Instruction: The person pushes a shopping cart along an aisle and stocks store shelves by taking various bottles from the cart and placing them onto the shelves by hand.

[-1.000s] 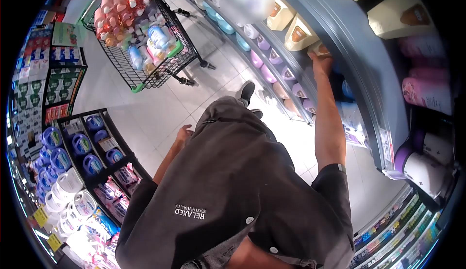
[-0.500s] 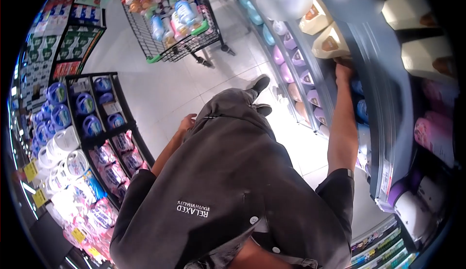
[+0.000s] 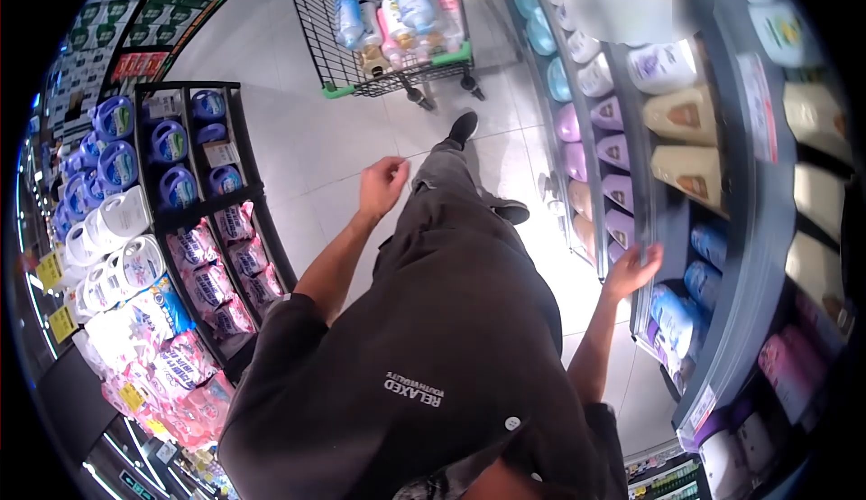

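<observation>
My left hand [image 3: 383,186] hangs in front of my left hip, over the aisle floor. Its fingers are loosely bent, and nothing shows in it. On the other side my right hand [image 3: 633,272] is beside the shelf edge, empty, with its fingers partly spread. Closest to it are blue bottles [image 3: 675,312] on a lower shelf and a row of purple bottles [image 3: 619,227]. Cream-coloured bottles [image 3: 684,175] with brown labels stand on the shelf farther up, apart from the hand.
A black wire shopping cart [image 3: 397,83] with green corners, loaded with bottles, stands ahead. On the left, a black rack [image 3: 189,85] holds blue-purple jugs [image 3: 115,164] and pink packs [image 3: 209,283]. Shelving [image 3: 735,256] runs along the right. Pale tiles [image 3: 298,152] form the aisle floor.
My right hand has left the cream bottles and drawn back towards my body. My left hand has swung forward into fuller view. One foot has stepped ahead, and the cart appears farther right.
</observation>
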